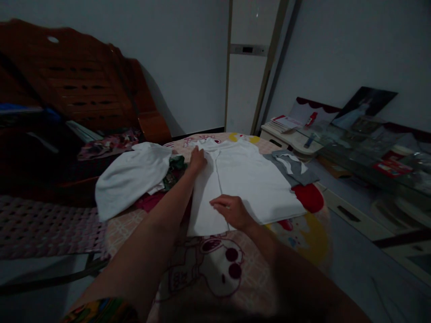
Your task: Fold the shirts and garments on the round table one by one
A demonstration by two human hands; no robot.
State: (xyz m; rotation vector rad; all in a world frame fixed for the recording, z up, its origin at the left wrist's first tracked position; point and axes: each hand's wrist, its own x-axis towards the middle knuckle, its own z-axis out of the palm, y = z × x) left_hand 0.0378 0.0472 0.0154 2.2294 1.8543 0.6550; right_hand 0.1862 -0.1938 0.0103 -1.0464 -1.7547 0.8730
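Note:
A white shirt (259, 179) lies spread on a round table. Its left side is turned inward as a long flap (205, 202), whose edge runs down the middle-left. My left hand (198, 159) is closed on the cloth near the top left of the shirt. Over the flap's edge, lower down, my right hand (232, 210) rests with its fingers stretched to the left and a small gap above the thumb; I see nothing held in it.
Another white garment (134, 175) and dark clothes lie left of the shirt, a grey garment (296, 168) right. The tablecloth (259, 273) has cartoon prints. Around stand a wooden chair (87, 85), a tall white air conditioner (247, 85) and a glass-topped cabinet (357, 157).

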